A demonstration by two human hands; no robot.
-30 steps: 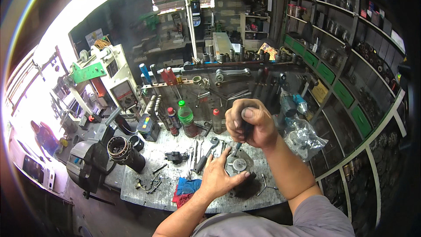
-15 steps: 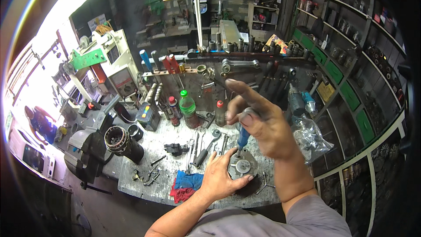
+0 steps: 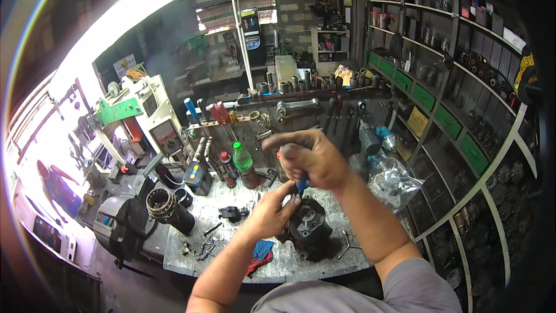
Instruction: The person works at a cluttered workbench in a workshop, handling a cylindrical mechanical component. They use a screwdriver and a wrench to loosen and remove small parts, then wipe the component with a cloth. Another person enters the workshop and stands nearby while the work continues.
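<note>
A blue-handled screwdriver (image 3: 302, 184) is gripped in the right hand (image 3: 313, 159), its tip on the dark metal housing (image 3: 310, 232), steadied at nine o'clock by the left hand (image 3: 272, 211), fingers curled against it; a steady downward turn seems needed.

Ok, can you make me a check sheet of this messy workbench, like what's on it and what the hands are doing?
Surface: grey metal bench, scuffed, scattered with small parts.
Job's things: dark housing stands on the bench; blue-handled screwdriver points down into its top.
Clutter: green bottle, blue rag, red rag, ringed cylinder, vise, clear bag, small black part.
Grippers: right hand closed round the screwdriver; left hand touches the housing's top by the tip.
Cables: nothing seen.
Surroundings: shelves of parts at right, tools hung behind the bench, a person in red far left.
</note>
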